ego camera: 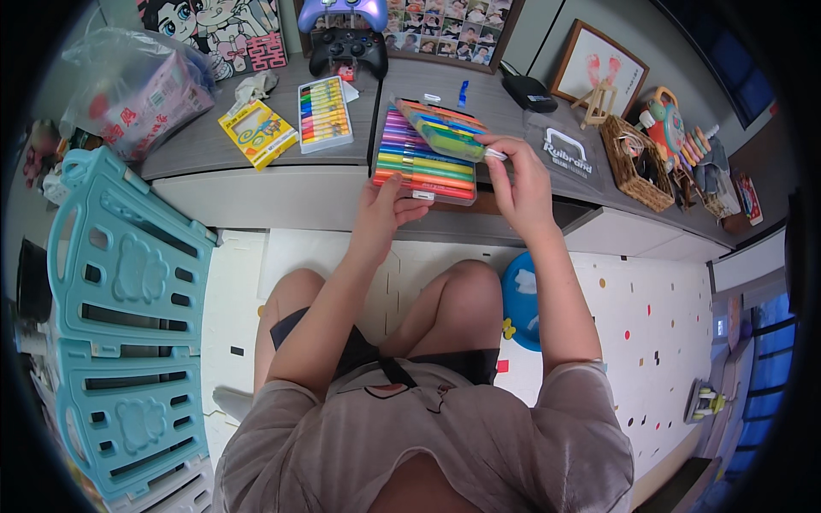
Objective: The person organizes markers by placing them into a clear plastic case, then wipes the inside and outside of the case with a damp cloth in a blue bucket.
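Note:
A clear plastic case of colored markers (pixel 410 168) lies at the front edge of the grey cabinet top, its pens in rainbow rows. My left hand (pixel 383 211) grips the near left edge of this case, thumb on top and fingers below. Over the far right part of the pens slants a clear, green-printed lid or sheet (pixel 449 138). My right hand (pixel 523 183) pinches its near right corner by a white tab (pixel 495 154). To the left are a white tray of crayons (pixel 326 115) and a yellow crayon box (pixel 258 134).
A plastic bag (pixel 138 90) stands far left; game controllers (pixel 346 48) are behind the crayons. Rightward lie a clear printed bag (pixel 567 151), a black device (pixel 529 90) and a wicker basket (pixel 635 167). A teal play fence (pixel 135 269) and blue stool (pixel 523 301) flank my legs.

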Motion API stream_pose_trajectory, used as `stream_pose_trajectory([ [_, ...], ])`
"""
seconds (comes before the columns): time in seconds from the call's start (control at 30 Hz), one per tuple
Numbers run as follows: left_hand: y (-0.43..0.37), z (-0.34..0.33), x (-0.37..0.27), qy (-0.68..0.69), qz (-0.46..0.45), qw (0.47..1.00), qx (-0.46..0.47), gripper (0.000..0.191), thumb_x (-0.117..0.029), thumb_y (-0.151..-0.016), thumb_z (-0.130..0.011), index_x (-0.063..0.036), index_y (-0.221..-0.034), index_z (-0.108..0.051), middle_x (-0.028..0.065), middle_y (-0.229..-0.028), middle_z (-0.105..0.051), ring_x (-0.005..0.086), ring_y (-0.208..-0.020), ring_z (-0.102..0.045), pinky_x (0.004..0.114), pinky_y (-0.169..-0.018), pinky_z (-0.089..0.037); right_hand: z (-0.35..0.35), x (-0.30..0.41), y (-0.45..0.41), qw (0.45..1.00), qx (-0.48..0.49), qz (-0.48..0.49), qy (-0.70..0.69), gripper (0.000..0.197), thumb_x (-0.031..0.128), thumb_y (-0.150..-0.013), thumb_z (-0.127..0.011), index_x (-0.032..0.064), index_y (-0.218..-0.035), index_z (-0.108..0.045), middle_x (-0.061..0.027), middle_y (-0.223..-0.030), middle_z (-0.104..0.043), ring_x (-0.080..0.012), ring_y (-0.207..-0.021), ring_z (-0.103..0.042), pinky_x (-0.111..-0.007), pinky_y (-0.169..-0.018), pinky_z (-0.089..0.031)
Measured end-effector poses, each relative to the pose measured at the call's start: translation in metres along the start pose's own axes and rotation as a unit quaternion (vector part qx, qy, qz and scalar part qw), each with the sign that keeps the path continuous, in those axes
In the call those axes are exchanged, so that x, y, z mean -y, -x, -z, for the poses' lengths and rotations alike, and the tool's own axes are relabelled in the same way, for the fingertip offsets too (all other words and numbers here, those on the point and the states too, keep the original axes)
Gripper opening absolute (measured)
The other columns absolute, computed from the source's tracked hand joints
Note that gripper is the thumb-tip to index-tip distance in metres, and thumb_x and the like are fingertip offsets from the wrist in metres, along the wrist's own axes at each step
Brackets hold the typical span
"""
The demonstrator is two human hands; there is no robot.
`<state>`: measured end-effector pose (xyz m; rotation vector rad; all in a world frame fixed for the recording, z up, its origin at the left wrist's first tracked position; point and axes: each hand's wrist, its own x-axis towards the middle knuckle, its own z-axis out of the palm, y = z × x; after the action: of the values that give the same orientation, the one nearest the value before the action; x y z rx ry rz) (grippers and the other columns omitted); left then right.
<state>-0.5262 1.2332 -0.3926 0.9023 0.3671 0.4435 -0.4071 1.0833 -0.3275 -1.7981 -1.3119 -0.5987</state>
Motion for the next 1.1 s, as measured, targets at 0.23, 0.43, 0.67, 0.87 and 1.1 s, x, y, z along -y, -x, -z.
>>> stream_pose_trajectory([
  [0.23,-0.028,0.026,-0.027,-0.198,0.068,0.976,0.064,0.035,-0.024,-0.090,-0.049,0.0055,-0.107,-0.041,0.0143,-0.090,-0.056,0.0202,-0.067,-0.063,0.027,-0.060,-0.053,0.018,-0.008,0.002,0.999,0.035,0.039,0.014,0.010,0.003,-0.079,-0.057,0.0031,-0.087,-0.052,-0.0089,-0.092,-0.063,-0.0274,-0.080,-0.059,-0.033,-0.071,-0.046],
  [0.43,-0.009,0.007,-0.004,0.035,-0.177,0.976,-0.125,0.034,-0.020,-0.090,-0.049,0.0044,-0.113,-0.043,0.0149,-0.104,-0.056,0.0222,-0.100,-0.057,0.029,-0.085,-0.046,0.014,-0.003,0.028,0.999,-0.022,0.025,0.040,0.012,0.001,-0.077,-0.059,0.0024,-0.087,-0.052,-0.0103,-0.094,-0.063,-0.0277,-0.084,-0.060,-0.034,-0.074,-0.047],
  [0.67,0.039,-0.034,0.012,0.183,0.034,0.976,0.109,0.030,-0.016,-0.088,-0.051,-0.0002,-0.113,-0.047,0.0121,-0.110,-0.055,0.0220,-0.102,-0.055,0.036,-0.086,-0.044,0.003,0.023,0.059,0.991,0.012,0.111,0.070,0.016,0.002,-0.074,-0.061,0.0030,-0.088,-0.055,-0.0105,-0.098,-0.063,-0.0265,-0.096,-0.059,-0.038,-0.085,-0.043],
  [0.87,0.042,-0.031,0.012,0.218,0.049,0.965,0.141,0.029,-0.011,-0.086,-0.052,0.0008,-0.113,-0.048,0.0115,-0.106,-0.057,0.0211,-0.097,-0.057,0.035,-0.082,-0.047,0.021,0.048,0.071,0.989,0.038,0.104,0.097,0.021,0.016,-0.080,-0.058,0.0031,-0.096,-0.059,-0.0122,-0.111,-0.058,-0.0262,-0.109,-0.051,-0.038,-0.093,-0.036],
  [1.1,0.032,-0.036,0.007,0.172,0.129,0.950,0.226,0.038,-0.020,-0.086,-0.049,0.0028,-0.116,-0.045,0.0145,-0.110,-0.056,0.0241,-0.099,-0.058,0.038,-0.084,-0.048,0.038,0.030,0.095,0.841,-0.216,-0.416,-0.269,0.040,0.030,-0.093,-0.041,-0.0003,-0.118,-0.044,-0.0114,-0.103,-0.056,-0.0111,-0.092,-0.054,-0.029,-0.083,-0.043],
])
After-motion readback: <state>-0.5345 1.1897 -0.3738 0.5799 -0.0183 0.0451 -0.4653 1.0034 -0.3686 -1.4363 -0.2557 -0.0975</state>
